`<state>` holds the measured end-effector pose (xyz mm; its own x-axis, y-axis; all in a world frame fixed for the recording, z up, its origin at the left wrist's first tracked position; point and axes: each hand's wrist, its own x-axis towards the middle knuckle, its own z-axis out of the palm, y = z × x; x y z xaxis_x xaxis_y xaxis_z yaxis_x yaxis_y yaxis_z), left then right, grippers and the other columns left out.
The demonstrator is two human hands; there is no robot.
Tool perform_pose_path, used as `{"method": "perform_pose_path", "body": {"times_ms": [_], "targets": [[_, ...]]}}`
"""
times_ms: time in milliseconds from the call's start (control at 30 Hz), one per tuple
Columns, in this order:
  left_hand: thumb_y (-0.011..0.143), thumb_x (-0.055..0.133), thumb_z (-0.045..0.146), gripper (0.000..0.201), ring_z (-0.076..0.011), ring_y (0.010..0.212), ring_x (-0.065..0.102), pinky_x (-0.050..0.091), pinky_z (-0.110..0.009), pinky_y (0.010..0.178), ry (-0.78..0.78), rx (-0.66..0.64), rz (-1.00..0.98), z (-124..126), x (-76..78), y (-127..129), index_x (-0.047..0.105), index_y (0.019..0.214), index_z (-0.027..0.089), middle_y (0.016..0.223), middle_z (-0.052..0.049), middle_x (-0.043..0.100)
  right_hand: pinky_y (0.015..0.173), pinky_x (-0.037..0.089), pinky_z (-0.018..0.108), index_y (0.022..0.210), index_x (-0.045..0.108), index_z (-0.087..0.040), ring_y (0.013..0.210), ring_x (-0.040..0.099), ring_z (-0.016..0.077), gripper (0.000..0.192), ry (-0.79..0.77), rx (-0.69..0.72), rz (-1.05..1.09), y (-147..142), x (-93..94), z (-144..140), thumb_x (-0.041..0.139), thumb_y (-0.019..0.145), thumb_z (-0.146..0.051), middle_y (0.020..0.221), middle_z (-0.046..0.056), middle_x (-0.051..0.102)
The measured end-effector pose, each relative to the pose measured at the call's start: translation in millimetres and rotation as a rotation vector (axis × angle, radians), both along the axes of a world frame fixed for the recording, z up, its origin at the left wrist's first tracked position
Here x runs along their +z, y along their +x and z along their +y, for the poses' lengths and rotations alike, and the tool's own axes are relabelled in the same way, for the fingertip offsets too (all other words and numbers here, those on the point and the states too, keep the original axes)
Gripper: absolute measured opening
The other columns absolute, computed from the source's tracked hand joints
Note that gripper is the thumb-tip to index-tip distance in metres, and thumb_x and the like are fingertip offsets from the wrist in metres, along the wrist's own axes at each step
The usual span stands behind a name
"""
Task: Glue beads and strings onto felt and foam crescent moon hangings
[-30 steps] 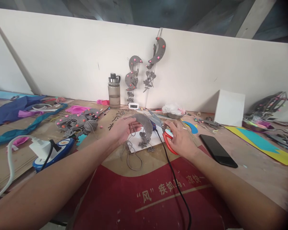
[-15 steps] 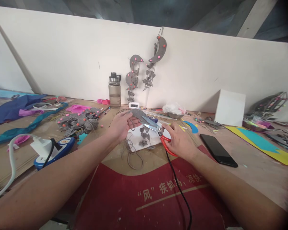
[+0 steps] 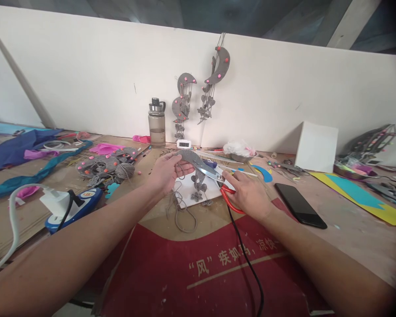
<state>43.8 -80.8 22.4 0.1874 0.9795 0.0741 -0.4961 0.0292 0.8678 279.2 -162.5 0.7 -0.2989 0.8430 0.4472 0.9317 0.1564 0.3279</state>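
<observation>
My left hand [image 3: 166, 172] is closed on a grey felt crescent [image 3: 188, 156], holding it by its left side above the table. Grey cords and small felt pieces [image 3: 198, 185] dangle below the crescent over a white sheet [image 3: 185, 199]. In my right hand [image 3: 249, 191] is a pair of scissors [image 3: 227, 193] with red handles. Their blades point left and lie against the crescent's right end, looking nearly closed. A loose loop of grey cord [image 3: 186, 229] hangs below my left hand.
Red-printed cardboard [image 3: 224, 277] covers the near table, crossed by a black cable [image 3: 247, 259]. A phone [image 3: 300, 205] lies right; a power strip [image 3: 74, 209] and finished felt crescents with pompoms [image 3: 100, 165] lie left. Behind stand a water bottle [image 3: 157, 125] and hanging crescent ornaments [image 3: 221, 66].
The scissor blades have come together at the crescent's right end, and my right hand has closed slightly. My left hand stays in place with the crescent.
</observation>
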Motion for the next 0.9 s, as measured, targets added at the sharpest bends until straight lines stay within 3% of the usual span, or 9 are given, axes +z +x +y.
{"method": "perform_pose_path", "body": {"times_ms": [167, 333, 433, 567, 700, 900], "targets": [[0.084, 0.058, 0.016, 0.010, -0.0192, 0.066, 0.070, 0.058, -0.042, 0.079, -0.003, -0.008, 0.012, 0.0, 0.0, -0.5, 0.064, 0.080, 0.010, 0.071, -0.011, 0.069, 0.058, 0.029, 0.030, 0.129, 0.057, -0.021, 0.076, 0.060, 0.0209, 0.043, -0.008, 0.046, 0.040, 0.4, 2.1, -1.1, 0.048, 0.088, -0.025, 0.105, 0.012, 0.066], [0.084, 0.060, 0.016, 0.009, -0.0199, 0.068, 0.071, 0.058, -0.044, 0.081, 0.016, 0.011, 0.008, -1.1, 2.7, -0.7, 0.064, 0.081, 0.009, 0.076, -0.012, 0.070, 0.065, 0.039, 0.029, 0.125, 0.057, -0.019, 0.078, 0.060, 0.0205, 0.040, -0.020, 0.129, 0.385, 1.9, -0.5, 3.1, 0.047, 0.087, -0.020, 0.098, 0.009, 0.068], [0.085, 0.058, 0.015, 0.010, -0.0206, 0.069, 0.071, 0.057, -0.045, 0.081, 0.018, 0.021, 0.010, -1.6, 4.0, -0.4, 0.064, 0.082, 0.009, 0.076, -0.012, 0.070, 0.068, 0.042, 0.030, 0.128, 0.053, -0.018, 0.077, 0.059, 0.0199, 0.041, -0.012, 0.159, 0.474, 2.7, -2.6, 5.5, 0.047, 0.088, -0.023, 0.108, 0.012, 0.063], [0.086, 0.055, 0.014, 0.011, -0.0203, 0.069, 0.071, 0.057, -0.044, 0.080, 0.020, 0.038, 0.015, -4.0, 5.0, 0.9, 0.063, 0.081, 0.008, 0.075, -0.012, 0.070, 0.066, 0.041, 0.030, 0.130, 0.050, -0.019, 0.069, 0.053, 0.0169, 0.045, -0.043, 0.117, 0.404, 0.8, -5.7, 5.5, 0.051, 0.086, -0.029, 0.105, 0.011, 0.056], [0.086, 0.054, 0.015, 0.012, -0.0196, 0.070, 0.071, 0.058, -0.042, 0.080, 0.040, 0.012, 0.024, -4.9, 3.3, 1.9, 0.064, 0.086, 0.009, 0.079, -0.013, 0.071, 0.067, 0.038, 0.030, 0.128, 0.052, -0.020, 0.077, 0.055, 0.0204, 0.044, -0.025, 0.040, 0.259, -2.5, -7.6, 4.7, 0.052, 0.085, -0.027, 0.100, 0.010, 0.056], [0.085, 0.057, 0.017, 0.010, -0.0182, 0.069, 0.070, 0.057, -0.042, 0.082, 0.041, -0.012, -0.014, -0.6, -3.5, 2.2, 0.063, 0.082, 0.011, 0.074, -0.009, 0.071, 0.064, 0.036, 0.030, 0.134, 0.050, -0.022, 0.082, 0.061, 0.0228, 0.048, -0.070, -0.007, 0.149, -2.2, -7.8, 3.1, 0.050, 0.086, -0.025, 0.113, 0.011, 0.062]]}}
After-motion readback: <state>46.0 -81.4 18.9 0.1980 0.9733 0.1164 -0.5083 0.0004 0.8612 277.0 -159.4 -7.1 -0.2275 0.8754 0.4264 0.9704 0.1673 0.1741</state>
